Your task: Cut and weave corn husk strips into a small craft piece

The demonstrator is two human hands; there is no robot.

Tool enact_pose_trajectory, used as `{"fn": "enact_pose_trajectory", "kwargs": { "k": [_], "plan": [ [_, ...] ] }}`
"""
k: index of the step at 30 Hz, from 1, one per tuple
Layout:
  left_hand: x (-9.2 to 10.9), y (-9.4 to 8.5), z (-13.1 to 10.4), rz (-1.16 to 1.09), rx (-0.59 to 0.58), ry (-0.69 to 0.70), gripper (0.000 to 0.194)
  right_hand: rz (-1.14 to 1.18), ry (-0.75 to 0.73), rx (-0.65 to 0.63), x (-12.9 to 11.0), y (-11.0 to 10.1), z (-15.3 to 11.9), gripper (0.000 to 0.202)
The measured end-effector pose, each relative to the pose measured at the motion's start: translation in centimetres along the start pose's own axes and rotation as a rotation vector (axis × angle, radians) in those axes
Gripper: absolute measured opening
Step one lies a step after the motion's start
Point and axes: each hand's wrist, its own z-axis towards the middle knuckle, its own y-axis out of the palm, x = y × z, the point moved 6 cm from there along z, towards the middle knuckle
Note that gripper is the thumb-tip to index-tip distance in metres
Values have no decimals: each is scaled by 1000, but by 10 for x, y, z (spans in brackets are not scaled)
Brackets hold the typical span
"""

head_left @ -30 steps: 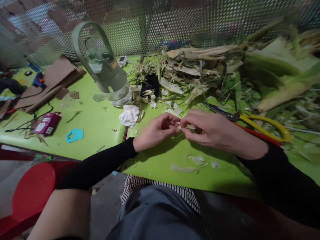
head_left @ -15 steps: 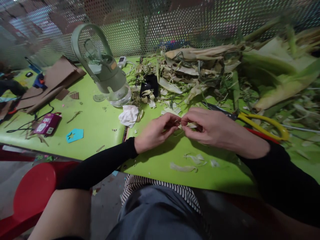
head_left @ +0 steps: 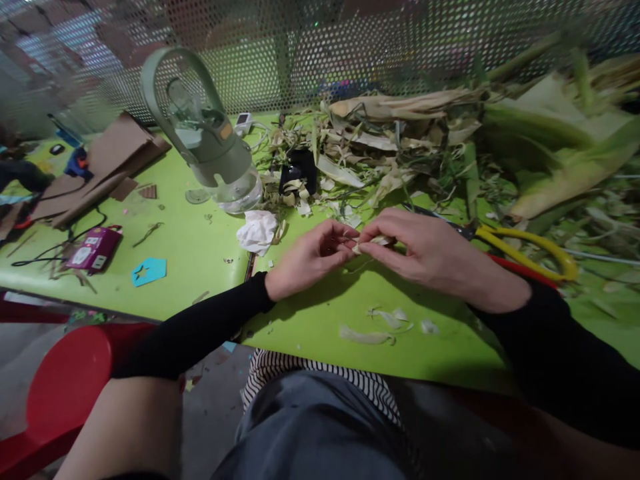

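Note:
My left hand (head_left: 315, 257) and my right hand (head_left: 417, 253) meet at the fingertips above the green table (head_left: 320, 320). Between them is a small piece of pale husk (head_left: 373, 244), pinched by my right thumb and fingers. The fingers of my left hand are curled with the thumb close to them, touching the near end of the husk piece. Loose pale husk strips (head_left: 367, 335) lie on the table below my hands. Scissors with yellow and red handles (head_left: 530, 250) lie right of my right hand, partly hidden by it.
A heap of husks and leaves (head_left: 400, 137) fills the back right. Left of it stand a green-lidded bottle (head_left: 215, 150) and crumpled tissue (head_left: 257, 231). A purple box (head_left: 95, 249), blue paper (head_left: 149, 272) and cardboard (head_left: 107, 167) lie further left, above a red stool (head_left: 70, 380).
My left fingers have loosened and spread slightly at the husk piece. My right hand has shifted a little left and up, with more of the husk showing in its pinch.

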Motion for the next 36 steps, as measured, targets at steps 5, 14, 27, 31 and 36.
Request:
{"fn": "enact_pose_trajectory", "kwargs": {
  "k": [5, 14, 27, 31, 36],
  "plan": [
    [1, 2, -2, 18, -2, -8, 23, 82, -31, -86, -1, -3, 0, 23],
    [4, 7, -4, 146, -76, 25, 21, 147, 21, -163, 3, 0, 0, 18],
    [13, 12, -8, 450, -72, 27, 14, 262, 91, -247, 6, 1, -3, 18],
    [12, 12, -8, 372, -51, 23, 13, 260, 110, -238, 7, 0, -3, 21],
    [1, 6, -4, 71, -16, -57, 19, 250, 169, -181, 10, 4, -2, 22]
  ]
}}
